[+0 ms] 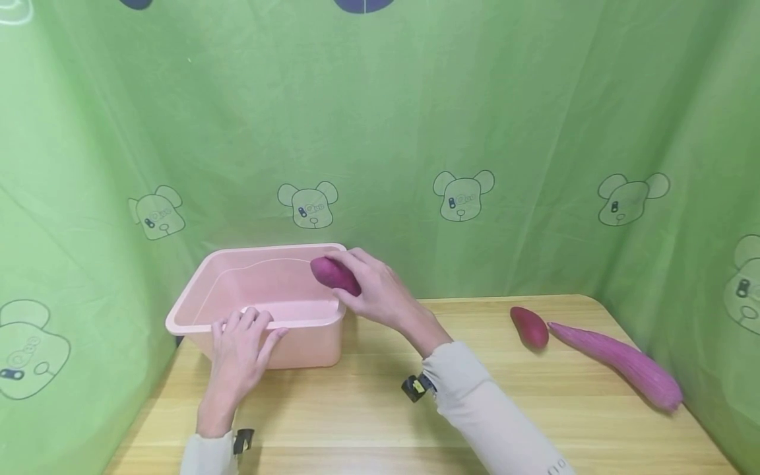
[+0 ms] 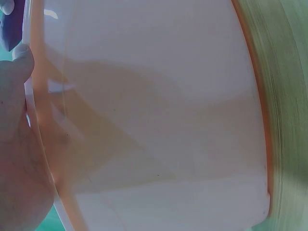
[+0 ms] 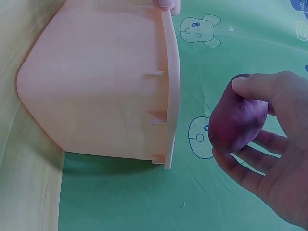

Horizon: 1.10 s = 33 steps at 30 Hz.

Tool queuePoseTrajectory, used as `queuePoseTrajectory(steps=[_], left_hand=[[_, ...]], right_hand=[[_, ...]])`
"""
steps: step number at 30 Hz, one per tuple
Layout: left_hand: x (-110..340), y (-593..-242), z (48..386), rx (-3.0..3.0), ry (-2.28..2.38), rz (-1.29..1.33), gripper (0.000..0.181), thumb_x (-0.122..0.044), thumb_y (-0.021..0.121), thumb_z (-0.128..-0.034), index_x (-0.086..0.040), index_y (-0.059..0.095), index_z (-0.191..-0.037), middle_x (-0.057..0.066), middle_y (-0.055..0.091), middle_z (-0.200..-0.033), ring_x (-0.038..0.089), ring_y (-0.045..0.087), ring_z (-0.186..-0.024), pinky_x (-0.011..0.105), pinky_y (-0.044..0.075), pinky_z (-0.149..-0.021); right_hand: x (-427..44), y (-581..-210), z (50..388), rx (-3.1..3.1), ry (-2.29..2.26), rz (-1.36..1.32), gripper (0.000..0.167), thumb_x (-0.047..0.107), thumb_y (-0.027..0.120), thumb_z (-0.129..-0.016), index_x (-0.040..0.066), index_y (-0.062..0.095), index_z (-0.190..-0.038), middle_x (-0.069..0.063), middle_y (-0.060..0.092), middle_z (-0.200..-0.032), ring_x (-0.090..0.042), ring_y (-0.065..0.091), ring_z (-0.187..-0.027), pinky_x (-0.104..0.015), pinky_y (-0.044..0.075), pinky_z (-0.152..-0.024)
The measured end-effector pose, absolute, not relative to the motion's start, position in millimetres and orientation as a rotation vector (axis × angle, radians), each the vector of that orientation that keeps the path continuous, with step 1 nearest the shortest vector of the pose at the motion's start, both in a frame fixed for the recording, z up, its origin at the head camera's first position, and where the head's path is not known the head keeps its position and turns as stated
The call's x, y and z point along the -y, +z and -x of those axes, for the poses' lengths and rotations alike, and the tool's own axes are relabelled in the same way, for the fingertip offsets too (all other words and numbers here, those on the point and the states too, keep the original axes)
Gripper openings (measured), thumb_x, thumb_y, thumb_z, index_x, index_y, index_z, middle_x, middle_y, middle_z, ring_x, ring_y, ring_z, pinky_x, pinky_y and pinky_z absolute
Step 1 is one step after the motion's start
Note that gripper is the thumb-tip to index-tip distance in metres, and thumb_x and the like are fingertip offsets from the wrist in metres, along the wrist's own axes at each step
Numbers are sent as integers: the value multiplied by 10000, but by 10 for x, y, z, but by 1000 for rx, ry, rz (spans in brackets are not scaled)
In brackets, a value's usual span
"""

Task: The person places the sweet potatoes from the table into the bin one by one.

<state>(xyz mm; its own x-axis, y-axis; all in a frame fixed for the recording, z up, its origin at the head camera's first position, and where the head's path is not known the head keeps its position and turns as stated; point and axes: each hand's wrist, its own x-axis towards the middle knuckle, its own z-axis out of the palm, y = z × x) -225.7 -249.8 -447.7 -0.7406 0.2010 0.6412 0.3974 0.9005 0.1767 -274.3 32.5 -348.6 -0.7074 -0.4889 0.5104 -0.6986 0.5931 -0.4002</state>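
Note:
A pink plastic bin [image 1: 303, 343] stands on the left of the table. My left hand [image 1: 240, 349] grips its front rim, fingers hooked over the edge and thumb on the outer side. In my right hand [image 1: 380, 290] is a purple-red sweet potato [image 1: 334, 275], pinched between thumb and fingers above the bin's right rim. The right wrist view shows the same sweet potato [image 3: 236, 118] held apart from the bin wall. A second sweet potato [image 1: 530, 328], redder, lies on the table at right. Beside it rests a long purple eggplant [image 1: 623, 359], its thin end close to that sweet potato.
The wooden table [image 1: 368, 422] carries all these things. Green curtains [image 1: 392, 132] with printed bear faces hang behind it and along both sides, near the bin and the eggplant.

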Motion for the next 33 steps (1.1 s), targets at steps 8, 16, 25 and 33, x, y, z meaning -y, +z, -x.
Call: queuePoseTrajectory(steps=[8,16,25,33], left_hand=[[2494,-4470,2249,2414,-401,433,266,-420,667,-978,-167,596,-940,15,546,-916,287,494,-913,532,301,-870],[2495,-4472,2257,2430,-395,423,270,-432,664,-979,-174,594,-944,9,539,-918,285,491,-927,549,303,-896],[2501,-4490,2259,2418,-405,428,261,-429,671,-974,-184,587,-935,-3,527,-912,280,491,-923,541,301,-892],[2504,-4495,2262,2414,-402,429,266,-434,664,-978,-186,581,-931,-4,520,-908,281,491,-916,536,301,-891]], right_hand=[[-294,-3482,2770,2482,859,-980,636,195,786,-914,220,503,-1483,-30,624,-1233,-159,634,-1008,-304,542,-813],[-243,-3492,2791,2472,864,-1004,616,209,782,-921,205,510,-1474,-31,618,-1276,-168,633,-1055,-324,539,-855],[-178,-3502,2815,2477,886,-1021,598,169,797,-909,187,542,-1449,-51,594,-1368,-222,628,-1153,-385,531,-934],[-97,-3485,2846,2479,855,-1048,590,189,783,-922,203,538,-1459,-17,563,-1427,-211,617,-1196,-374,505,-985]])
